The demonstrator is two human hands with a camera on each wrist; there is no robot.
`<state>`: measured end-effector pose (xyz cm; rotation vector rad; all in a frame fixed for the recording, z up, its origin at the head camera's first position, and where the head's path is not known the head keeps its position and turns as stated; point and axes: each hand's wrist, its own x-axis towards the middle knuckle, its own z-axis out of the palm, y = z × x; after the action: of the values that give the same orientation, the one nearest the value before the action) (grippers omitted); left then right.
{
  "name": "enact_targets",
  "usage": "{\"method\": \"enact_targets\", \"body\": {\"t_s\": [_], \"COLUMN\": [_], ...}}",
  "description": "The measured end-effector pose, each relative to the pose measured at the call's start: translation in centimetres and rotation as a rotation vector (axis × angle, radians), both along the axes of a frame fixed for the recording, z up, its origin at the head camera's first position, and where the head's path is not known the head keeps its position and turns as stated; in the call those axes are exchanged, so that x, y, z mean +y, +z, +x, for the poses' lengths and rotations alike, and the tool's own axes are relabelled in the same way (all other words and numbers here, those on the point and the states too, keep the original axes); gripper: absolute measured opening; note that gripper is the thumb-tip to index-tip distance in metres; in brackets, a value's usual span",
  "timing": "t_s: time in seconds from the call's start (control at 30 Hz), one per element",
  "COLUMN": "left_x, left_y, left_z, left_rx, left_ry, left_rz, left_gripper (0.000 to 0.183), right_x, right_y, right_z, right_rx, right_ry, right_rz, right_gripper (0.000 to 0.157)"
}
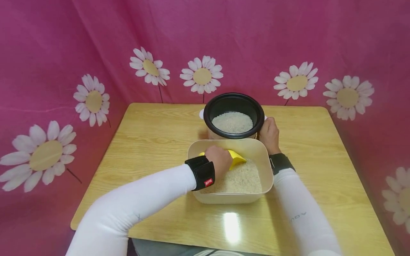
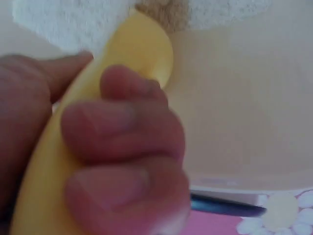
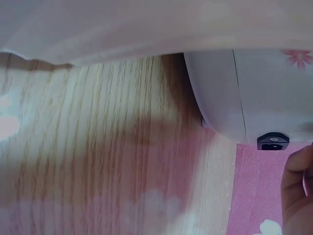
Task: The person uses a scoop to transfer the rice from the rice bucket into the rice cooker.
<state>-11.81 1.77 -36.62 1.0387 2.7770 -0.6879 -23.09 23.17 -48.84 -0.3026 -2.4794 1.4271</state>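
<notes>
My left hand [image 1: 219,161] grips the handle of a yellow scoop [image 1: 237,158], fingers curled round it in the left wrist view. The scoop's bowl dips toward the rice [image 1: 248,181] inside a cream rectangular bin [image 1: 268,181]. Just behind the bin stands a rice cooker with a black inner pot [image 1: 208,122], and white rice [image 1: 233,122] lies in that pot. At the cooker's right side, my right hand [image 1: 269,136] holds the side handle, which the fingers mostly hide. The right wrist view shows the cooker's white body [image 3: 269,93] with a power socket [image 3: 273,141].
Bin and cooker stand close together on a light wooden table [image 1: 153,142]. A pink curtain [image 1: 243,42] with daisy prints hangs behind the table and along both sides. Below the front edge lies a pale coiled cable [image 1: 219,252].
</notes>
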Motion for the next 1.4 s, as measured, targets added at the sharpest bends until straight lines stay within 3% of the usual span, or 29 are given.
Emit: {"method": "enact_targets", "body": {"t_s": [0.1, 0.27, 0.5, 0.73, 1.13, 1.4], "left_x": [-0.1, -0.1, -1.3, -1.5, -1.4, -1.2], "left_y": [0.5, 0.1, -1.6, -1.8, -1.3, -1.4], "left_z": [-0.9, -2.4, -3.1, -3.2, -3.3, -2.6], "left_rx": [-0.059, -0.205, -0.24, -0.248, -0.267, -0.19], "left_ry": [-0.028, 0.028, 0.038, 0.042, 0.046, -0.007], "left_rz": [0.006, 0.066, 0.133, 0.11, 0.104, 0.059], "left_gripper": [0.023, 0.028, 0.034, 0.034, 0.034, 0.03], "right_x": [0.0, -0.2, 0.1, 0.1, -0.1, -0.1], "right_y": [0.2, 0.3, 0.2, -0.1, 0.5, 0.2], "right_z": [0.0, 0.0, -0.1, 0.0, 0.1, 0.1], "right_rx": [-0.015, -0.028, -0.013, -0.014, -0.02, -0.014], "right_ry": [0.001, 0.018, 0.01, 0.017, 0.028, 0.021], "right_rz": [-0.003, -0.01, -0.001, -0.016, -0.036, -0.037], "right_gripper": [0.053, 0.053, 0.056, 0.052, 0.054, 0.054]}}
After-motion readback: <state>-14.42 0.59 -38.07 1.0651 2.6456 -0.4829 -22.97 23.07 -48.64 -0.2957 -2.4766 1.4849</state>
